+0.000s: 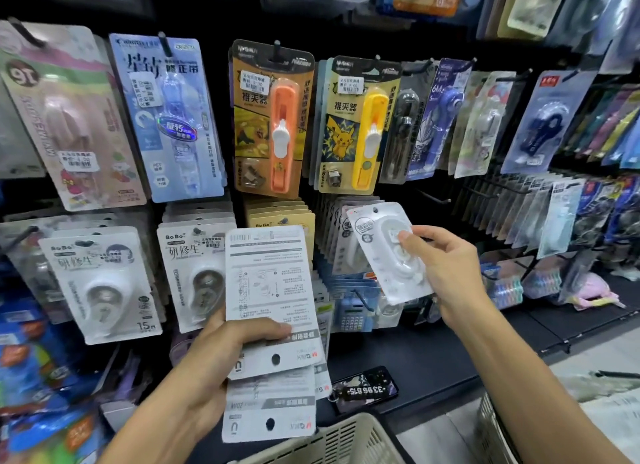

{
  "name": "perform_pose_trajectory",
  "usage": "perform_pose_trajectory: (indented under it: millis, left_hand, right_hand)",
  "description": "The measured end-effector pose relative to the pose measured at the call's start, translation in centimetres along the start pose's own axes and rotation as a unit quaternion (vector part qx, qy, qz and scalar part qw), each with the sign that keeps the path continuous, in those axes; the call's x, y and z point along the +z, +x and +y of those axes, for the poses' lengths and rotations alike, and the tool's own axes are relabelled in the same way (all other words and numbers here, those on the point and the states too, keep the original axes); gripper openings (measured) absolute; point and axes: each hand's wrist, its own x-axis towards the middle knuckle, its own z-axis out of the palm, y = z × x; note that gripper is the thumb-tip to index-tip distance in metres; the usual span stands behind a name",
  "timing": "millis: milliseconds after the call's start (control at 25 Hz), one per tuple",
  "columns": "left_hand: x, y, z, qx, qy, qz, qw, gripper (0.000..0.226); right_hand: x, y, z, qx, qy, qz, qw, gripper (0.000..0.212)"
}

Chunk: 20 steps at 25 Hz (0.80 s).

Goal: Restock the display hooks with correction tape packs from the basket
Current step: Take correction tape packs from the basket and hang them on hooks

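Right hand [446, 273] pinches one correction tape pack [388, 252], hang-hole tilted up-left, just before the lower hook row. Left hand [214, 356] grips the spare stack [270, 290] above the basket [346, 443].

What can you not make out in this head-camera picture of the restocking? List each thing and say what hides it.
- Fronts of the stacked packs in the left hand: they are turned back side out.
- Basket contents: cut off by the bottom edge.
- Hook meant for the single pack held by the right hand: hidden behind the pack.
- Price labels: print too small and blurred.
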Motion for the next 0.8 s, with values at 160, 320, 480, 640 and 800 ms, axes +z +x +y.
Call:
perform_pose_trajectory:
  millis: [160, 320, 480, 640, 800]
  left_hand:
    - [0.6, -0.2, -0.1, 0.001, 0.004, -0.005, 1.0, 0.072]
    - [0.7, -0.4, -0.2, -0.007, 0.015, -0.01, 1.0, 0.076]
    - [0.2, -0.4, 0.0, 0.0, 0.023, -0.005, 1.0, 0.074]
    - [0.4, -0.5, 0.1, 0.012, 0.018, 0.003, 1.0, 0.076]
    - [0.3, -0.2, 0.1, 0.019, 0.025, 0.014, 0.999, 0.073]
  right_hand:
    - [1.6, -1.0, 0.7, -0.057, -0.035, -0.026, 0.997, 0.013]
    - [1.8, -1.4, 1.0, -0.038, -0.026, -0.003, 0.999, 0.027]
    - [0.9, -1.2, -0.1, -0.037, 0.123, -0.019, 0.992, 0.021]
    - [-0.4, -0.4, 0.4, -0.039, 0.012, 0.054, 0.998, 0.019]
    - [-0.4, -0.3, 1.1, -0.064, -0.074, 0.117, 0.988, 0.011]
